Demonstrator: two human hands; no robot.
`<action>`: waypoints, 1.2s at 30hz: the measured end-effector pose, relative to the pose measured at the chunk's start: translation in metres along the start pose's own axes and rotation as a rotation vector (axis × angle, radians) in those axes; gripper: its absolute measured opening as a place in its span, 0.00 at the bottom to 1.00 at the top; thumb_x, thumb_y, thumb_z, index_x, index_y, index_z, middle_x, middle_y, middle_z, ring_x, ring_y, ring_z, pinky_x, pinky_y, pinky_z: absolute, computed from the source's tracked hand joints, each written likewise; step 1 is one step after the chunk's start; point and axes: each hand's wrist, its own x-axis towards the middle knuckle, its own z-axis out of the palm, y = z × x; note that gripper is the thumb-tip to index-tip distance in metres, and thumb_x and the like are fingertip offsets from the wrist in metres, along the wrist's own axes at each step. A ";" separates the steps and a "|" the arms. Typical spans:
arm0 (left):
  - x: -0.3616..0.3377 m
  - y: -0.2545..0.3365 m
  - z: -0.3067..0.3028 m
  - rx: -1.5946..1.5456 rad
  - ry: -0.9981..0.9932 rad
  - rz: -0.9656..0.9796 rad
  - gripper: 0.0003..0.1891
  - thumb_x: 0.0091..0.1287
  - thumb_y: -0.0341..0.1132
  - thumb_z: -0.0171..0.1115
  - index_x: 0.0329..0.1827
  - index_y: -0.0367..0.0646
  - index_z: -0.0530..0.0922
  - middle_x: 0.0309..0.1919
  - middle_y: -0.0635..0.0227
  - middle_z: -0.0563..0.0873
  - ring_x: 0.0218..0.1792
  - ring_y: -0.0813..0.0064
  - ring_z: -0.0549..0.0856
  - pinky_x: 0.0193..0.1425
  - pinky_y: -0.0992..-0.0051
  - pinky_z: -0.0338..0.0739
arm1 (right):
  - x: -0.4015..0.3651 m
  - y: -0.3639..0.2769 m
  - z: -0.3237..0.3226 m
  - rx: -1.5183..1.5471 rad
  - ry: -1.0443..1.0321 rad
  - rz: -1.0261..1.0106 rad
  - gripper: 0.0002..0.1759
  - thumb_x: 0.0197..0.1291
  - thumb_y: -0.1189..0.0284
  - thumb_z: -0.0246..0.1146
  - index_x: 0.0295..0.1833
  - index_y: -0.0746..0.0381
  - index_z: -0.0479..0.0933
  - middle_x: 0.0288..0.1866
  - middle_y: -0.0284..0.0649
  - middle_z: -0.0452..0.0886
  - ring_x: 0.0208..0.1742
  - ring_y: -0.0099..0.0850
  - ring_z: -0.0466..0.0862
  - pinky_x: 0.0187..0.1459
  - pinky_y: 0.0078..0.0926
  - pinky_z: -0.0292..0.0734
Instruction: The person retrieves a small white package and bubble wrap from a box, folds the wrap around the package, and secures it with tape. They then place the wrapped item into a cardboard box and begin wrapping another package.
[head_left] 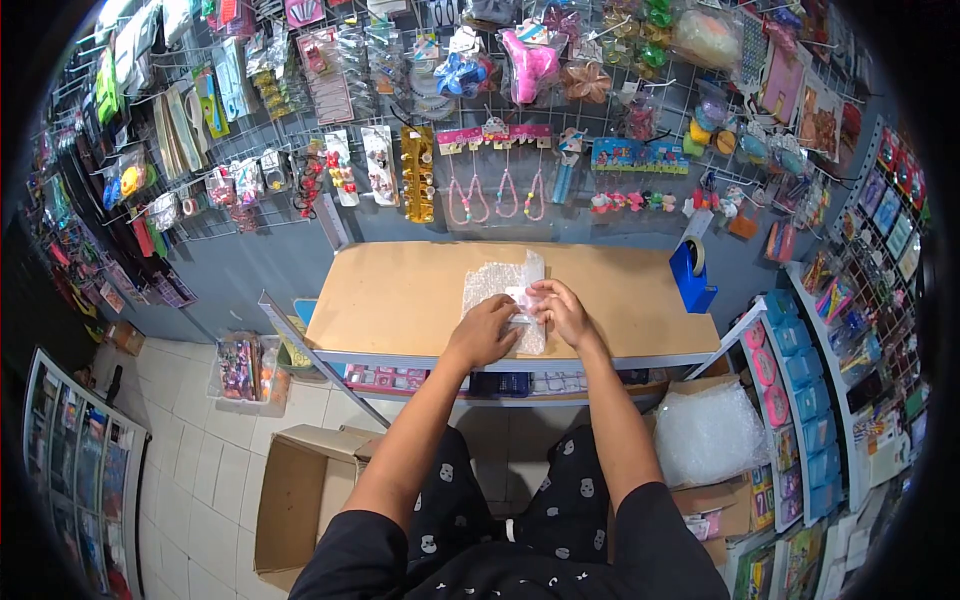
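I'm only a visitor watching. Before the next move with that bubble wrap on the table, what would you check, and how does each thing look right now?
1. Both hands on the work: ok. The left hand and right hand rest on the bubble wrap sheet.
2. Sheet supported: ok. It lies on the table, near the front edge.
3. Small pale item between the hands fully wrapped: cannot tell; the fingers hide it.
4. Tape dispenser handy: probably ok. It stands at the table's right end.
5. Cardboard box open: ok. It sits on the floor at the person's left, flaps up.
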 end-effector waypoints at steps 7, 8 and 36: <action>-0.001 -0.003 0.002 -0.020 0.032 0.008 0.22 0.70 0.41 0.71 0.62 0.39 0.83 0.63 0.52 0.84 0.63 0.48 0.84 0.68 0.56 0.80 | -0.021 -0.017 0.020 -0.801 0.244 -0.263 0.24 0.63 0.68 0.72 0.63 0.64 0.85 0.69 0.49 0.84 0.71 0.44 0.83 0.71 0.38 0.77; 0.000 -0.005 0.002 -0.033 0.033 0.012 0.23 0.69 0.40 0.71 0.63 0.39 0.82 0.62 0.52 0.85 0.62 0.48 0.85 0.67 0.56 0.80 | -0.021 -0.018 0.021 -0.796 0.272 -0.252 0.24 0.63 0.68 0.73 0.63 0.64 0.85 0.70 0.49 0.83 0.71 0.46 0.82 0.73 0.39 0.76; 0.001 -0.025 0.012 -0.283 0.124 -0.141 0.17 0.71 0.33 0.68 0.60 0.36 0.85 0.58 0.51 0.88 0.56 0.54 0.89 0.62 0.61 0.83 | -0.025 -0.010 0.025 -1.215 0.099 -0.356 0.25 0.73 0.53 0.63 0.74 0.39 0.82 0.80 0.36 0.73 0.77 0.46 0.74 0.76 0.52 0.67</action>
